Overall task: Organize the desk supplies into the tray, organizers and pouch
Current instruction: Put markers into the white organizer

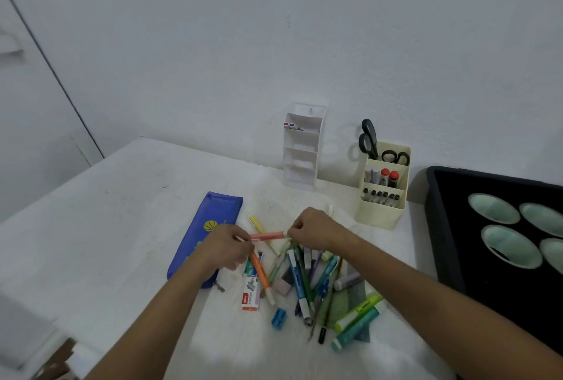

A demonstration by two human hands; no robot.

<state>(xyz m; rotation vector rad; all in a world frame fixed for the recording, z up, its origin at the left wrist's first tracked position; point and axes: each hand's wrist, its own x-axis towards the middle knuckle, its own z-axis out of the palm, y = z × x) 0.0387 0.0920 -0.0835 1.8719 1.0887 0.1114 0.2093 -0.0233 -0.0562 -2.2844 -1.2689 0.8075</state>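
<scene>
A pink highlighter (268, 236) is held level between both hands above the pile of supplies. My left hand (224, 248) grips its left end and my right hand (313, 228) pinches its right end. Under them lie an orange highlighter (259, 270), a yellow highlighter (257, 224), blue and green pens (297, 279), two staple boxes (251, 294), a blue sharpener (279, 317) and green highlighters (356, 318). The blue pouch (207, 230) lies flat to the left, partly under my left wrist.
A white tiered organizer (301, 148) leans on the wall. A cream organizer (384, 187) holds scissors, markers and small dark items. At the right sits a black tray (451, 227) with several pale green bowls (511, 245). The table's left edge drops off near a cardboard box (61, 358).
</scene>
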